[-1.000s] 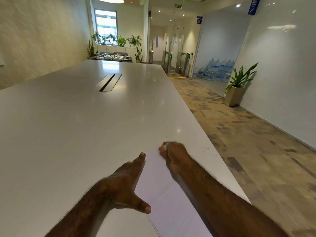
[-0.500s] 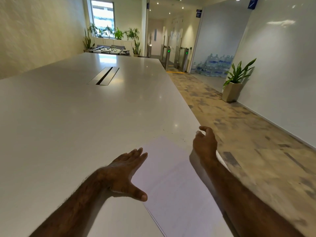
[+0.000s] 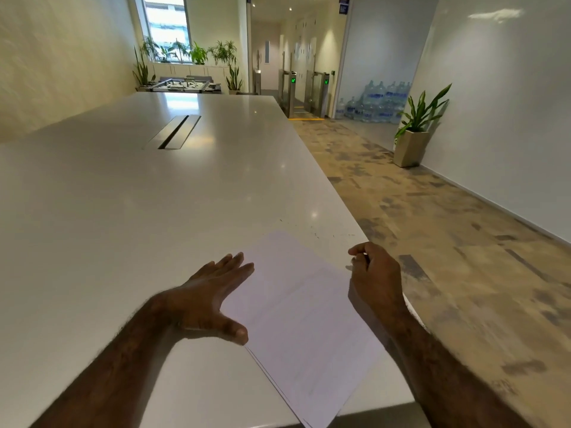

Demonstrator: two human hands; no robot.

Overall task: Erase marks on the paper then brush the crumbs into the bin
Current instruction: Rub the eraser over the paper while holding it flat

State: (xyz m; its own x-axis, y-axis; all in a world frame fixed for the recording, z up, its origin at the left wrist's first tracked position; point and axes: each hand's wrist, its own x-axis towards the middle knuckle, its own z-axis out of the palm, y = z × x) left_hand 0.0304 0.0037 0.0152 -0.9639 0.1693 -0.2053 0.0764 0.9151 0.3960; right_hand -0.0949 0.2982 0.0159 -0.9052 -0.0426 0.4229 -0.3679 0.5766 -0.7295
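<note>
Right hand [image 3: 375, 274] drawn back to paper [image 3: 306, 319] edge; grasp unclear.

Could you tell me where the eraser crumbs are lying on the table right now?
In the head view, the crumbs lie on the table just beyond the paper, near the right edge, ahead of the right hand.

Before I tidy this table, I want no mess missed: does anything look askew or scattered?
Yes. The paper lies skewed, its near corner past the table edge. Small dark crumbs are scattered on the tabletop beyond its far corner. No bin shows.
</note>
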